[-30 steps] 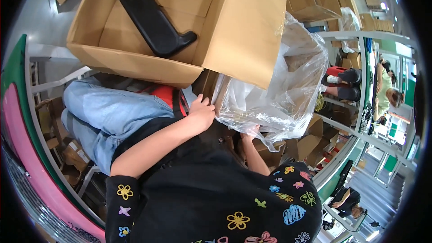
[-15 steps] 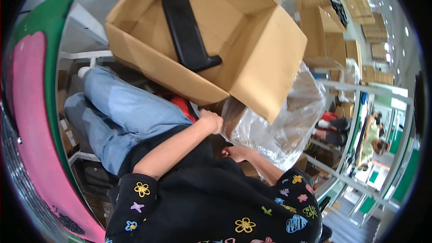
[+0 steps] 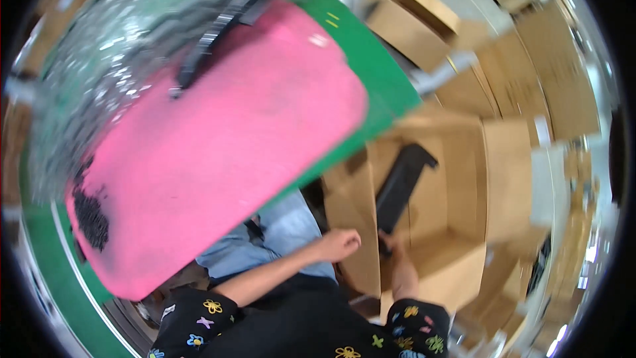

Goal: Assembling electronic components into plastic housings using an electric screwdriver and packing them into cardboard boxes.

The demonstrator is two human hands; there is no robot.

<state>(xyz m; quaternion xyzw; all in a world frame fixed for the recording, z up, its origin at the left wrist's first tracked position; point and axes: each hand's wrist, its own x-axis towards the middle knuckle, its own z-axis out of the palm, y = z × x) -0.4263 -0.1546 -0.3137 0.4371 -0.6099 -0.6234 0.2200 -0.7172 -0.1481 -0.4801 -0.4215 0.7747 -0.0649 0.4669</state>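
A long black plastic part [image 3: 401, 185] with short bent ends lies slantwise in an open cardboard box [image 3: 469, 172] on my right. My right hand [image 3: 397, 255] reaches into the box, its fingers closed around the part's near end. Blur softens the exact grip. My left hand [image 3: 339, 245] is beside the box's left flap [image 3: 351, 215], fingers curled in a loose fist with nothing visible in them.
To my left a pink mat [image 3: 232, 146] covers a green-topped table [image 3: 387, 96]. On it are clear plastic wrap [image 3: 99, 86], a long black strip [image 3: 222, 30] and a heap of small black bits [image 3: 89, 219]. More cartons [image 3: 414, 23] stand beyond.
My view has swung left, bringing the table into the middle. My right hand has moved from beside the plastic bag into the box, onto the black part. My left hand remains outside the box.
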